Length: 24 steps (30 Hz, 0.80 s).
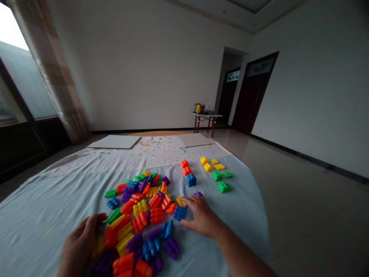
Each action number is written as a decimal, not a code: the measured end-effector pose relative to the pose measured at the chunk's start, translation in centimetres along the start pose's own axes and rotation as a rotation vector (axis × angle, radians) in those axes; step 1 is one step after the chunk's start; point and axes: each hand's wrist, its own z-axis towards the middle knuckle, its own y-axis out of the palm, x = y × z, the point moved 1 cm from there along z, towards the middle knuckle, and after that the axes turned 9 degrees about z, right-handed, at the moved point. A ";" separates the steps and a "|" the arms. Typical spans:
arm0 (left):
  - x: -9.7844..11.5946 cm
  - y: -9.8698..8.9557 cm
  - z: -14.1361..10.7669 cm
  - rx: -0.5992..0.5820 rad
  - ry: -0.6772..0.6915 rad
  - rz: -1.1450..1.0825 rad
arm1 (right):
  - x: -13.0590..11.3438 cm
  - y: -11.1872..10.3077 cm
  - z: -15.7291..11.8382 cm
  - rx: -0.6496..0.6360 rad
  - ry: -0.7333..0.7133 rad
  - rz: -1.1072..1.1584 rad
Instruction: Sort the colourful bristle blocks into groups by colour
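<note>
A loose pile of colourful plastic building blocks [140, 221], ribbed like bundled tubes, lies before me in red-orange, yellow, green, blue and purple. My right hand [203, 217] is at the pile's right edge, thumb and forefinger spread. A blue block [180, 212] lies near its thumb tip, and a yellow block [180, 201] is by the forefinger; I cannot tell whether either is touched. Beyond that hand a purple block [198, 194] is partly hidden. My left hand [82, 238] rests along the pile's left side, fingers loosely extended beside a green block [113, 216].
Beyond the pile, red-orange blocks [186, 167], a blue block [191, 179], yellow blocks [208, 166] and green blocks [224, 187] stand in colour groups. Two flat boards [115, 141] lie at the far end of the cloth-covered table [72, 181]. A small side table [206, 114] stands behind.
</note>
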 end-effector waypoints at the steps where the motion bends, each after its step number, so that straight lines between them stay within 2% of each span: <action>1: -0.1 0.0 0.1 -0.045 -0.054 -0.037 | 0.4 -0.7 0.2 0.051 0.017 0.032; 5: -0.1 0.1 0.1 -0.077 -0.105 -0.057 | 3.4 -3.8 1.5 0.316 0.128 0.044; 7: 0.1 0.2 0.1 -0.077 -0.121 -0.055 | 5.2 -4.9 2.5 0.385 0.194 -0.044; 10: 0.2 0.2 0.1 -0.083 -0.143 -0.074 | 7.5 -5.6 3.9 0.356 0.296 -0.212; 15: 0.6 0.1 -0.1 -0.076 -0.137 -0.098 | 9.3 -4.8 5.4 0.271 0.455 -0.427; 22: 0.8 -0.1 -0.3 -0.075 -0.098 -0.092 | 10.6 -4.1 5.7 0.239 0.504 -0.440; 24: 0.7 0.0 -0.2 -0.068 -0.052 -0.069 | 11.0 -4.0 5.5 0.242 0.502 -0.437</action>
